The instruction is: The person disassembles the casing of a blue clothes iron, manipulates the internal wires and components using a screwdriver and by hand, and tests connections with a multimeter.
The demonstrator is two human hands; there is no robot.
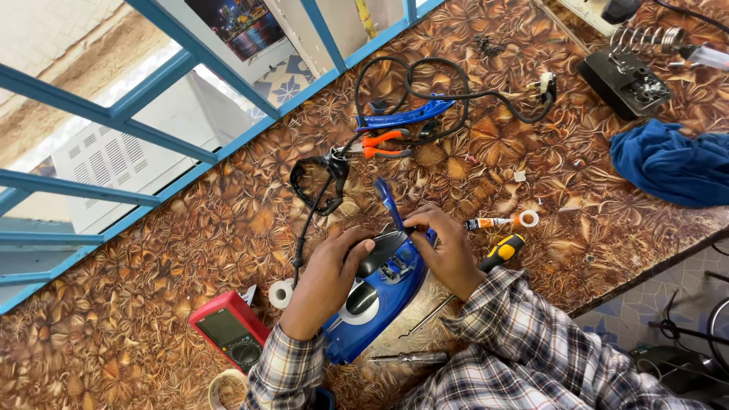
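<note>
A blue electric iron (373, 304) with its cover off lies on the brown patterned table (190, 258), just in front of me. My left hand (330, 275) grips its dark upper part from the left. My right hand (446, 247) holds the iron's far end, fingers pinched at its inner parts near an upright blue piece (386, 199). A black power cord (313, 199) runs from the iron toward the back. A loose blue handle part (402, 116) lies further back inside a cord loop.
Orange-handled pliers (383, 144), a small glue tube (486, 223), a yellow-black screwdriver (501, 251), a red multimeter (231, 331), white tape rolls (282, 293), a blue cloth (672, 163) and a soldering-iron stand (629, 76) lie around. Blue window bars (152, 99) border the left.
</note>
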